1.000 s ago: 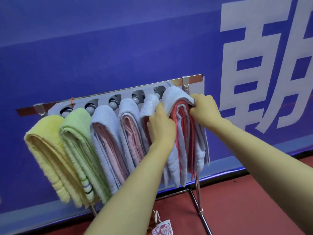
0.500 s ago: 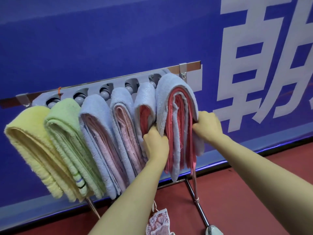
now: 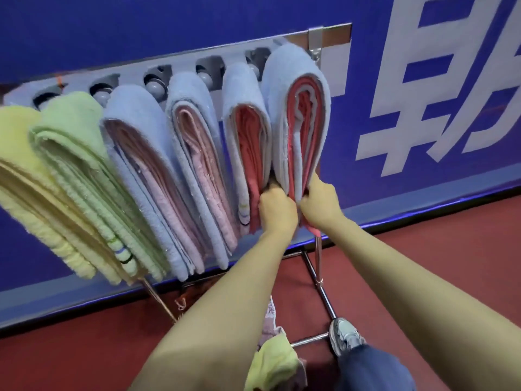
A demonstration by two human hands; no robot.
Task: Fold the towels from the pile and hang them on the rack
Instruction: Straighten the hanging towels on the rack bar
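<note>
Several folded towels hang side by side on a metal rack [image 3: 329, 38] against a blue wall. The rightmost one, a blue and red towel [image 3: 296, 88], hangs doubled over the last bar. My left hand [image 3: 277, 210] and my right hand [image 3: 320, 203] both grip its lower end, pressed together from either side. To its left hang another blue and red towel [image 3: 245, 114], two blue and pink towels [image 3: 191, 114], a green towel [image 3: 70, 131] and a yellow towel [image 3: 17, 153]. The pile [image 3: 272, 362] of loose towels, yellow-green on top, lies low between my arms.
The rack's chrome legs [image 3: 324, 292] run down to the red floor. My foot in a grey sneaker [image 3: 342, 334] stands on the rack's base. The blue wall [image 3: 423, 122] with large white characters is right behind the rack.
Both hands slid down the rightmost towel from its top fold to its lower end and came together. The view moved closer and lower, showing the pile and my shoe.
</note>
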